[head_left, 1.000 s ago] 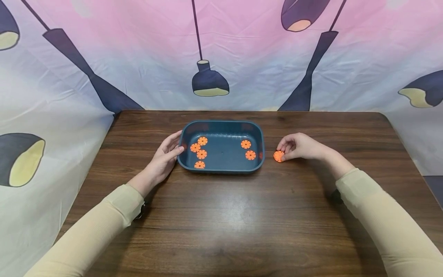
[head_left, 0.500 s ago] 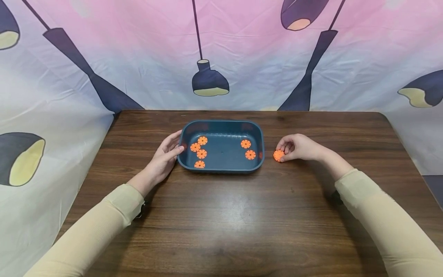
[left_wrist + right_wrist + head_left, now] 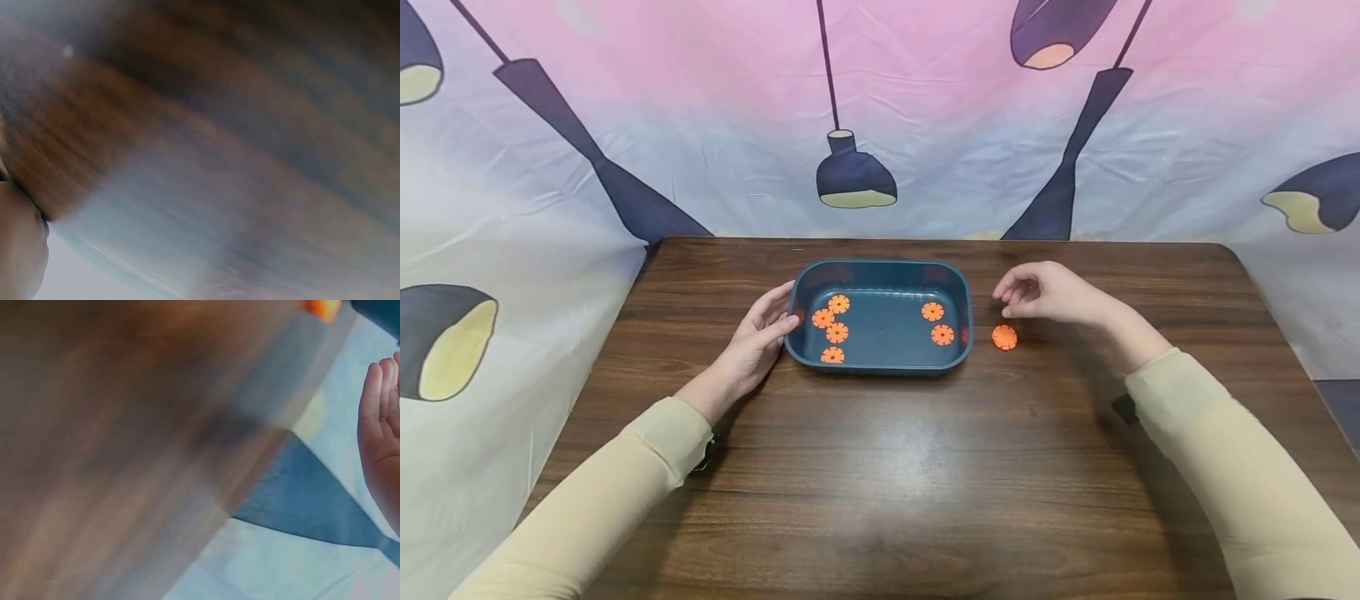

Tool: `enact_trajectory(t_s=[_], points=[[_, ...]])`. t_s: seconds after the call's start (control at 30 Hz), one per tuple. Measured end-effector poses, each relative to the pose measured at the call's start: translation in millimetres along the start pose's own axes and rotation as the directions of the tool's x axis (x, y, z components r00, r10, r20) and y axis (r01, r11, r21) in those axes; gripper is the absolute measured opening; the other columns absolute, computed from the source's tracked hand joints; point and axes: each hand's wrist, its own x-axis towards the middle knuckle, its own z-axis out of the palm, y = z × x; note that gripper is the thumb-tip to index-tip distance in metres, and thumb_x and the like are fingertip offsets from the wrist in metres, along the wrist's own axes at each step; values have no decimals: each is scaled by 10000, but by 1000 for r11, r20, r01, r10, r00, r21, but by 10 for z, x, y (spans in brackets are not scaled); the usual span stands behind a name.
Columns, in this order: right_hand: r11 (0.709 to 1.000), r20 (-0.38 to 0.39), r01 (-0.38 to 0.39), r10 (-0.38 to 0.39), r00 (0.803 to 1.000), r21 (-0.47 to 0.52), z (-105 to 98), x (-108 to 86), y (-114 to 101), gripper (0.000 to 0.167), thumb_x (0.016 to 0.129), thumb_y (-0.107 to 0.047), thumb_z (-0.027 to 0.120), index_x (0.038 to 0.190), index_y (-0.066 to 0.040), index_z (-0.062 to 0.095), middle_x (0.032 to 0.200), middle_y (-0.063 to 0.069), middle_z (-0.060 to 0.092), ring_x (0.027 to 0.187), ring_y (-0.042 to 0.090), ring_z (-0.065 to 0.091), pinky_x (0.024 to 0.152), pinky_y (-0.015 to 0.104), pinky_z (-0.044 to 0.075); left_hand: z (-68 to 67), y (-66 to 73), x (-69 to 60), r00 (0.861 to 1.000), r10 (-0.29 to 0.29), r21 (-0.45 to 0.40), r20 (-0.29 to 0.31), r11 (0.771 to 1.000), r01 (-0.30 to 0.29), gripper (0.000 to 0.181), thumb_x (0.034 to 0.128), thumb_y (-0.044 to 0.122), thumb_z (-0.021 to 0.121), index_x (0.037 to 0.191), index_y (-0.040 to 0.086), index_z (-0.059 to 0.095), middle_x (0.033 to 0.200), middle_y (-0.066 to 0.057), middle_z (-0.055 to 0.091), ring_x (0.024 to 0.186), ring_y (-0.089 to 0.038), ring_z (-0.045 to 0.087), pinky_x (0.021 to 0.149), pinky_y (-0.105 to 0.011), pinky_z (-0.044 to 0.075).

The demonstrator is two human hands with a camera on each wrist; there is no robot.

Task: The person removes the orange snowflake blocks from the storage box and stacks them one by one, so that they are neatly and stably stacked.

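A dark teal rectangular tray (image 3: 880,367) sits on the table. Inside lie several orange notched plastic discs (image 3: 837,332), with a cluster at the left and two at the right. My left hand (image 3: 758,340) grips the tray's left end, thumb over the rim and fingers along the outer wall. Outside the tray, to its right, another orange disc (image 3: 1003,337) lies on the wood; whether it is a single piece or stacked I cannot tell. Just beyond that disc my right hand (image 3: 1051,292) hovers with loosely bent fingers, holding nothing. In the right wrist view that hand (image 3: 382,434) shows at the edge.
The brown wooden table (image 3: 880,483) extends around the tray on all sides. Along its back edge hangs a pink and blue cloth (image 3: 737,108) printed with lamps. The left wrist view is mostly blurred wood.
My right hand has let go of the orange disc beside the tray and moved up and away from it. The disc stays in place. Left hand and tray have not visibly moved.
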Motion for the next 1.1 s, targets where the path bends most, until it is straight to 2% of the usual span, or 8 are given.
enact_trajectory(t_s=[0.2,0.43,0.6,0.77,0.9,1.1], points=[[1000,-44,18,-19,999,-21,-55,138,-232,243,922,-39,812,1153,0,746,1077,161,739,885,80,665,820,149,562,1,1,-1,1000,0,1,0,1000,0,574,1088,45,527,1623,215,404,1534,57,467,1391,-112,436,1087,-192,448],[997,-13,76,-75,997,18,25,349,-432,225,924,-30,802,1144,-35,753,1100,146,734,942,180,669,856,179,568,-5,-4,-8,1000,-2,7,-8,1000,2,566,1090,31,508,1613,223,413,1536,57,462,1375,-113,449,1089,-190,442],[992,48,124,-125,991,11,109,494,-511,258,905,19,801,1155,19,737,1104,208,718,925,185,666,858,204,578,-13,-22,-13,1000,7,-3,-5,1000,-7,555,1089,45,528,1603,228,427,1510,73,483,1361,-111,466,1091,-194,444],[988,121,154,-149,981,-30,199,625,-581,283,887,43,813,1158,23,732,1100,221,721,944,215,679,902,336,600,-24,-42,-15,1000,8,-5,-4,1000,-8,559,1089,66,550,1606,237,426,1544,52,469,1374,-109,459,1101,-204,435],[980,180,187,-173,968,-64,247,718,-629,290,882,76,800,1160,29,728,1115,214,721,978,268,697,931,417,610,-26,-45,-13,1000,4,-2,-7,1000,-4,568,1091,60,537,1616,239,414,1585,24,440,1388,-110,448,1111,-207,424],[963,284,226,-178,942,-148,302,831,-673,307,903,105,753,1195,14,731,1188,171,720,1070,302,698,979,432,602,-19,-30,-11,1000,-2,8,-10,1000,3,572,1092,59,524,1623,234,401,1624,-15,407,1395,-118,444,1106,-199,428]])
